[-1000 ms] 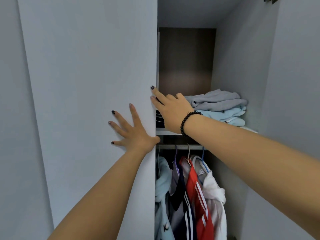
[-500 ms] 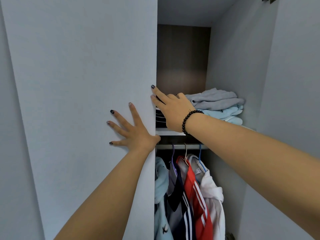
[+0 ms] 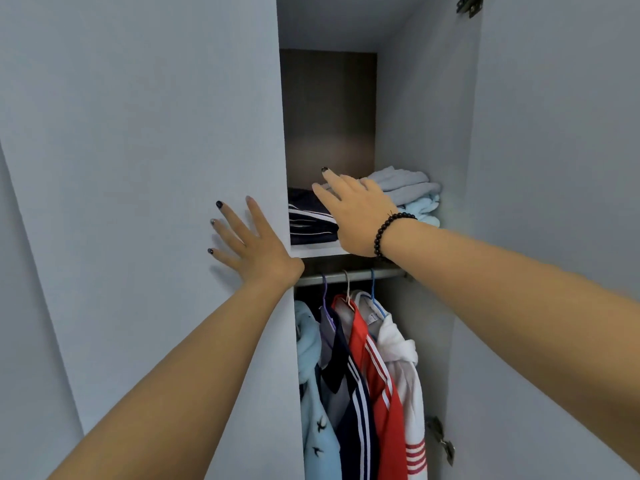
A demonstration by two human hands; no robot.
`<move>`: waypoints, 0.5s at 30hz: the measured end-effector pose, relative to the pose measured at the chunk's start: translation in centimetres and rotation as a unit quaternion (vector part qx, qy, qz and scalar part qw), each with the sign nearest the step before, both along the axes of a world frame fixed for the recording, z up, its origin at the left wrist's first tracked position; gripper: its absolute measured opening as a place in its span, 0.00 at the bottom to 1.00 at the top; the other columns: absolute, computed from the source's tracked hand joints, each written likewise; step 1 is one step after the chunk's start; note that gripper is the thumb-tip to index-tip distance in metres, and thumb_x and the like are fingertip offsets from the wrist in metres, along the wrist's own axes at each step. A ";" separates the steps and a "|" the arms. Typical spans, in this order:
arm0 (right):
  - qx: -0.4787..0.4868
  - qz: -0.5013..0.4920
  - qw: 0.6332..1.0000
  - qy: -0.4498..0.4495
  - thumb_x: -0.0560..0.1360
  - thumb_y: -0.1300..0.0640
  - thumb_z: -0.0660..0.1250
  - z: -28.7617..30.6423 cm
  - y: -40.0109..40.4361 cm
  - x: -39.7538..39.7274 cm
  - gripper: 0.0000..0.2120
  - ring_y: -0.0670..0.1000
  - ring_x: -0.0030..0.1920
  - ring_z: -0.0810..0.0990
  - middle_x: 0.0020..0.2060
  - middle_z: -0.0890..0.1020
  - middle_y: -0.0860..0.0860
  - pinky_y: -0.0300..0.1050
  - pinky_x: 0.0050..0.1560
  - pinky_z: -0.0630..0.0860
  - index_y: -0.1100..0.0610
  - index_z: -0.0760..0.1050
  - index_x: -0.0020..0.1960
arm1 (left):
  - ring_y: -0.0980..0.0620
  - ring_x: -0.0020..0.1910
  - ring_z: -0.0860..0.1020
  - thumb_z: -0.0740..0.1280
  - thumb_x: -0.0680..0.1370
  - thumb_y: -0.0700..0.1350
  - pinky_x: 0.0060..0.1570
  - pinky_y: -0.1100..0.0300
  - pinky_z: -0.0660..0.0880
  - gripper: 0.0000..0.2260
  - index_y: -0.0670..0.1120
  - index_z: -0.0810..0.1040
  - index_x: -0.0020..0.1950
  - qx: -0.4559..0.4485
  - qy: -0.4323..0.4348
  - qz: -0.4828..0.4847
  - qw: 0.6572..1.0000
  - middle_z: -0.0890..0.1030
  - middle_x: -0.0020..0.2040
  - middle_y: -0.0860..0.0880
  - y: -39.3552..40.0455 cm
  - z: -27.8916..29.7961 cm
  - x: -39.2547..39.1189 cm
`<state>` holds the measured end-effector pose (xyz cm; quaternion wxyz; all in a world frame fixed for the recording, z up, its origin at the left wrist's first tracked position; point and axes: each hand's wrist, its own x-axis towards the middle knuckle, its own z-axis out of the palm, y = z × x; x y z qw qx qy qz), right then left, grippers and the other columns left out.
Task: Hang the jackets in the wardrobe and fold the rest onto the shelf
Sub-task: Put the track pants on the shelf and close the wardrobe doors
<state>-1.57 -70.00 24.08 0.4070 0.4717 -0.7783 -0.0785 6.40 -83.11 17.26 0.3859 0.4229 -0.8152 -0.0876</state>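
Note:
My left hand lies flat with spread fingers on the grey left wardrobe door. My right hand, a black bead bracelet at its wrist, reaches over the white shelf with straight fingers above a folded navy garment with white stripes. Folded grey and light blue clothes are stacked to the right of it. Under the shelf, several jackets hang from the rail: light blue, navy striped, red and white.
The right wardrobe door stands open, with metal hinges on its inner edge. The wardrobe's inner side wall bounds the narrow opening on the right. A dark brown back panel rises behind the shelf.
My right hand has moved off the left door's edge, rightwards over the shelf, uncovering the navy striped garment. My left hand stays flat on the door.

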 end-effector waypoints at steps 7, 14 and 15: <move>0.025 -0.087 0.993 0.071 0.73 0.58 0.62 1.3 11.9 0.8 0.34 0.59 0.74 0.56 0.76 0.53 0.58 0.57 0.72 0.58 0.57 0.53 0.76 | 0.36 0.75 0.31 0.75 0.68 0.50 0.71 0.34 0.41 0.56 0.47 0.33 0.77 -0.005 -0.007 -0.080 0.997 0.28 0.75 0.41 8.9 2.6 0.5; -0.048 -0.042 0.990 0.127 0.69 0.66 0.63 4.2 24.6 1.9 0.30 0.62 0.66 0.70 0.68 0.69 0.61 0.57 0.65 0.67 0.63 0.63 0.71 | 0.38 0.75 0.32 0.72 0.70 0.46 0.72 0.36 0.42 0.51 0.46 0.36 0.78 -0.008 0.024 -0.157 0.987 0.30 0.76 0.41 20.6 4.5 -0.1; -0.061 -0.018 0.988 0.143 0.68 0.67 0.63 4.6 26.4 1.8 0.29 0.63 0.64 0.73 0.66 0.72 0.61 0.58 0.61 0.70 0.64 0.66 0.69 | 0.38 0.75 0.32 0.72 0.71 0.47 0.73 0.36 0.42 0.50 0.46 0.36 0.78 -0.002 0.030 -0.167 0.986 0.30 0.76 0.42 22.3 4.3 -0.5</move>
